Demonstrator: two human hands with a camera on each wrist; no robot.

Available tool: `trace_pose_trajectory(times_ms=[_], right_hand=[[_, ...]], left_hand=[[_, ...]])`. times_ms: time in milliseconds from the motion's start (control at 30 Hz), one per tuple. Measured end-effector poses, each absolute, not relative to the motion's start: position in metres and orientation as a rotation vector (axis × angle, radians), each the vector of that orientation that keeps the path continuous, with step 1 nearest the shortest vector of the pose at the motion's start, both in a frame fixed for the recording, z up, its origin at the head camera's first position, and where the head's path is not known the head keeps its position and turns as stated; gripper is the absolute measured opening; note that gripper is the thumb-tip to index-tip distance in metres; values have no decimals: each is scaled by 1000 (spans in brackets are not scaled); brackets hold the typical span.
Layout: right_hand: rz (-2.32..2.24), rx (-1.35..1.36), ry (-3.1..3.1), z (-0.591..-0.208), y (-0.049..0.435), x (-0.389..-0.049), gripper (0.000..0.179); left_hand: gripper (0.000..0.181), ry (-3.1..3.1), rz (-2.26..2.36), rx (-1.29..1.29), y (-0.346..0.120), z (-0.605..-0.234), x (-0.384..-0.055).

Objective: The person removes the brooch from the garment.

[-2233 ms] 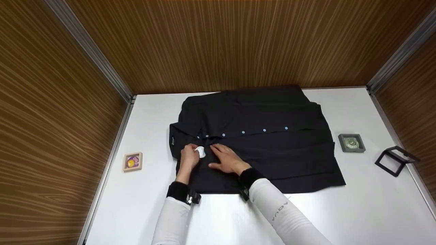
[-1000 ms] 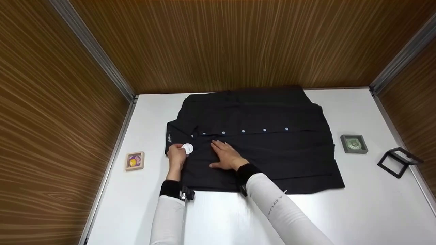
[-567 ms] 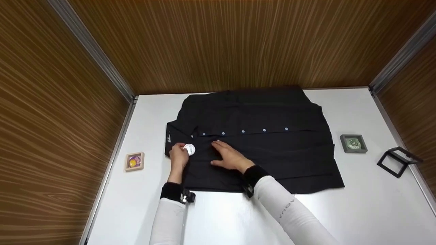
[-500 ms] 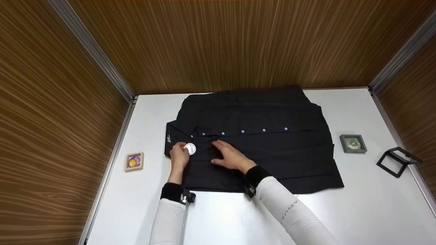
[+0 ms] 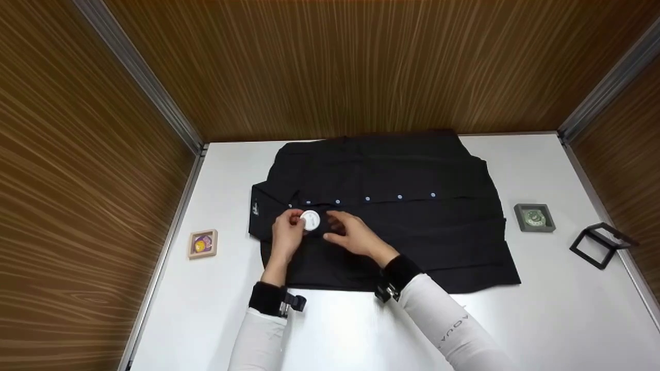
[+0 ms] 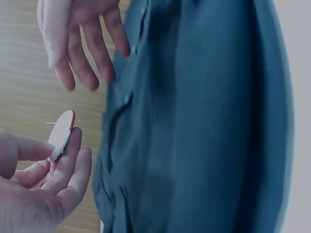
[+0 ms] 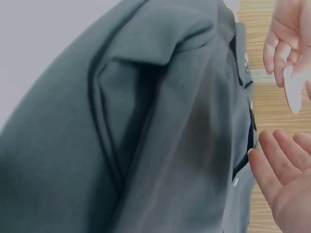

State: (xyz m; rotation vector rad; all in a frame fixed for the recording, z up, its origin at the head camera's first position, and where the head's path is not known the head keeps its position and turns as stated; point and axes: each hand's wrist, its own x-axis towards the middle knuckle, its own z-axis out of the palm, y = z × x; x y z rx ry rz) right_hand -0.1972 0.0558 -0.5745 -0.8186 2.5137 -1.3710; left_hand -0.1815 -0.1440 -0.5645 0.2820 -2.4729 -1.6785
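Observation:
A black button-up shirt [image 5: 407, 226] lies spread on the white table with its collar to the left. Above its upper front, my left hand [image 5: 287, 233] pinches a round white pin badge [image 5: 310, 220] between thumb and fingers. The left wrist view shows the badge [image 6: 61, 133] tilted, with a reddish edge and a thin pin-like line sticking out. Just right of it is my right hand [image 5: 356, 234], fingers loosely bent and holding nothing. In the right wrist view the right hand's fingers [image 7: 279, 165] are spread, apart from the badge [image 7: 292, 90].
A wooden-framed square [image 5: 202, 244] with a purple and yellow picture lies at the left. To the right are a grey frame [image 5: 534, 217] with a green round piece and an opened black frame [image 5: 600, 245]. Wood-grain panels [image 5: 330, 72] enclose the table.
The left hand has carried the badge from near the collar rightward, closer to the right hand. The right hand, earlier flat on the shirt, has lifted and bent its fingers.

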Motion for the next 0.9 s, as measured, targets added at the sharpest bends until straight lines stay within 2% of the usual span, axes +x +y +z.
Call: trace_pose_trajectory(times_ms=[433,633,900], right_hand=[[-1804,-648,2350,-560,60,-190,31],[-1871,-588,2308,-554,63,-189,26],[-1905,-612,2286,-519,65,-176,20]], left_hand=[[17,-2479,-1654,84,-119,-538,-165],[18,-2456,-1701,47,-114,-532,-161],[17,-2411,-1747,4,-110,-530,-159]])
